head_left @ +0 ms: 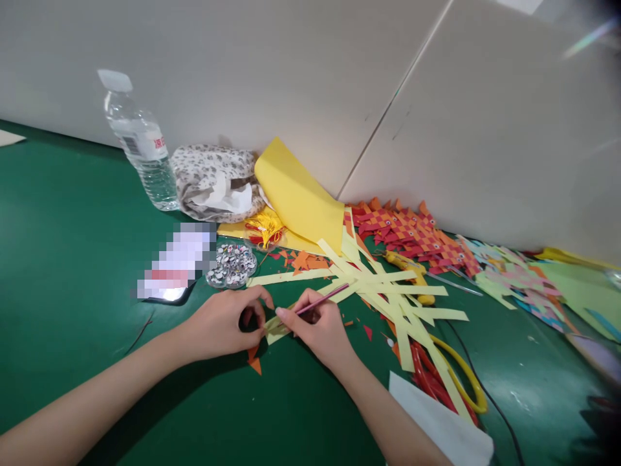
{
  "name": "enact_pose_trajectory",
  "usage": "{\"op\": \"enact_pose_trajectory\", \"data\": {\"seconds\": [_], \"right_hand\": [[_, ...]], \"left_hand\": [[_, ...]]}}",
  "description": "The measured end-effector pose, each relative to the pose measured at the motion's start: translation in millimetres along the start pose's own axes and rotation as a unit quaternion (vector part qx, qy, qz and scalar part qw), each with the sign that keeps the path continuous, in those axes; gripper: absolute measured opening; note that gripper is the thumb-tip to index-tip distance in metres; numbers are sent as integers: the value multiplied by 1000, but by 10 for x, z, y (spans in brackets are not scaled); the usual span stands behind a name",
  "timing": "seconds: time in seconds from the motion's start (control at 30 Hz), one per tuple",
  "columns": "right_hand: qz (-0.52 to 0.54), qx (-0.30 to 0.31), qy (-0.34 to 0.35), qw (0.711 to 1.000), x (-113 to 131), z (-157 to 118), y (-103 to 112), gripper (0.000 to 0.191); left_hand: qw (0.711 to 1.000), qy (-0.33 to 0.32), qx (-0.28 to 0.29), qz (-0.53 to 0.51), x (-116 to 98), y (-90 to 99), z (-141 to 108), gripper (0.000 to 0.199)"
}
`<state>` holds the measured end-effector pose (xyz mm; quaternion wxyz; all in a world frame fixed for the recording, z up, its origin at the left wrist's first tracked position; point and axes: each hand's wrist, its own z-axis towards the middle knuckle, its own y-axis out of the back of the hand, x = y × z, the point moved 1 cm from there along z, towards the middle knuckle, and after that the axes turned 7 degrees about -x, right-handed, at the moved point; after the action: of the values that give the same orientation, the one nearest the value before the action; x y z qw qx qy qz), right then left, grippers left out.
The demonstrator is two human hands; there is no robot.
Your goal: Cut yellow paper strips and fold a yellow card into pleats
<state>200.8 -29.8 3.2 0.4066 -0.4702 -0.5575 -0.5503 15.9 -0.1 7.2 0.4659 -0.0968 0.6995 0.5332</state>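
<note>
A small pale yellow paper piece [277, 331] lies between my hands, low over the green table. My left hand [230, 323] pinches its left end between thumb and index finger. My right hand [317, 325] holds a thin pinkish stick [323, 299] like a pen, its lower end at the paper. Just below my left fingers an orange paper piece [254, 361] shows, partly hidden by them. Pale yellow strips [388, 289] lie crossed in a heap to the right of my right hand.
A water bottle [145, 152], a phone [177, 262], a dish of googly eyes [231, 264] and a patterned tissue pouch [216, 181] stand at the left. Woven red-orange paper fish [407, 230] lie by the wall. Scissors with yellow-red handles [468, 375] sit at the right.
</note>
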Motion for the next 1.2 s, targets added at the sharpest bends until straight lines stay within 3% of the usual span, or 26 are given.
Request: {"op": "enact_pose_trajectory", "data": {"seconds": [0.3,0.6,0.83,1.2], "right_hand": [[-37,-10,21,999,-21,2,-18,30],[-36,-53,20,998,-40,88,202,33],[-33,1,17,999,-23,-12,18,31],[-65,-13,40,997,-8,-12,-4,29]], "left_hand": [[1000,-4,-1,3,9,-13,10,26],[1000,0,0,2,13,-13,1,26],[1000,-9,-1,1,32,-20,-6,26],[1000,-4,-3,6,11,-12,-13,25]]}}
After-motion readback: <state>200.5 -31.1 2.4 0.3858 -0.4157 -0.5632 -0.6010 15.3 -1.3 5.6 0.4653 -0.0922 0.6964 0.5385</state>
